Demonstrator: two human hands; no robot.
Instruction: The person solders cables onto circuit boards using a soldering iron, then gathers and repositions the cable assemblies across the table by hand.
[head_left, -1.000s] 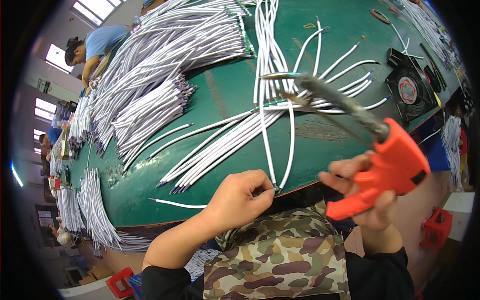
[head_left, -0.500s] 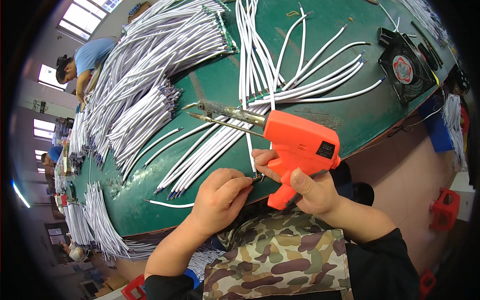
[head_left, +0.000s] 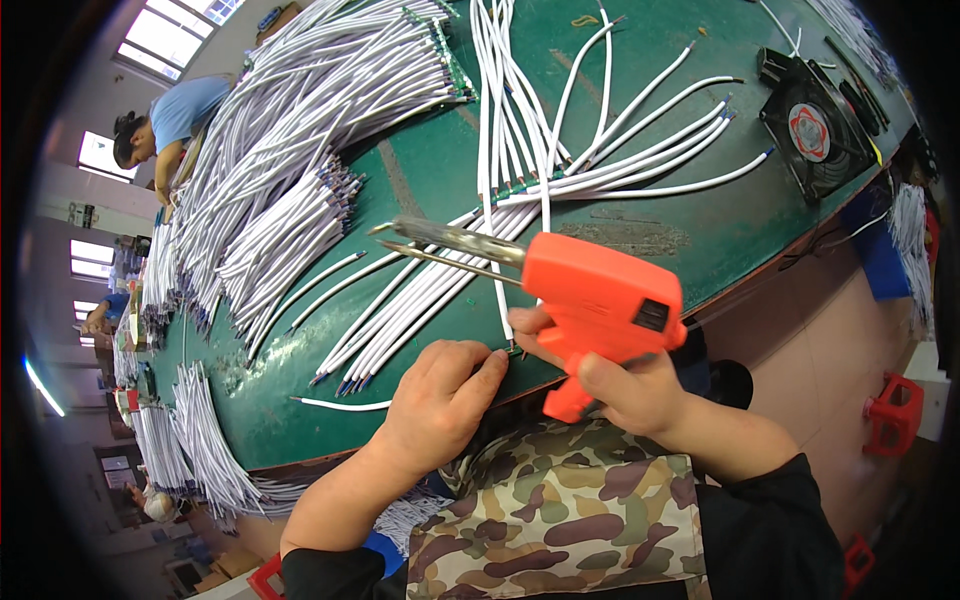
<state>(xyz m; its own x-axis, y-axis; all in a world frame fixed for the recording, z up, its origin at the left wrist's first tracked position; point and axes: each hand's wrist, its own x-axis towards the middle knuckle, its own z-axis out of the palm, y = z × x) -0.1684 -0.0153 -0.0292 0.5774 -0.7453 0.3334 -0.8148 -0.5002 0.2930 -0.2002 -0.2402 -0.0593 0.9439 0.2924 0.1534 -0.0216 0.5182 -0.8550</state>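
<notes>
My right hand (head_left: 640, 390) grips an orange soldering gun (head_left: 600, 290) by its handle. The gun's metal barrel and thin side tube point left, above the cables. My left hand (head_left: 445, 400) is closed at the table's near edge, its thumb and fingers bent together. What they pinch is hidden. Right by those fingertips is the stripped end of a white cable (head_left: 502, 300), with a small green bit and copper strands. A row of white cables (head_left: 440, 295) with bare coloured ends lies behind the left hand, and one short white cable (head_left: 345, 406) lies to its left.
Large heaps of white cables (head_left: 330, 90) cover the green table (head_left: 620, 235) at the far left. A black fan (head_left: 815, 130) stands at the right. A person in a blue shirt (head_left: 190, 108) bends over the far left side. Red stools (head_left: 892, 415) stand on the floor.
The soldering gun has shifted slightly right and down in my right hand, and its barrel has turned a little. The left hand stays almost in place.
</notes>
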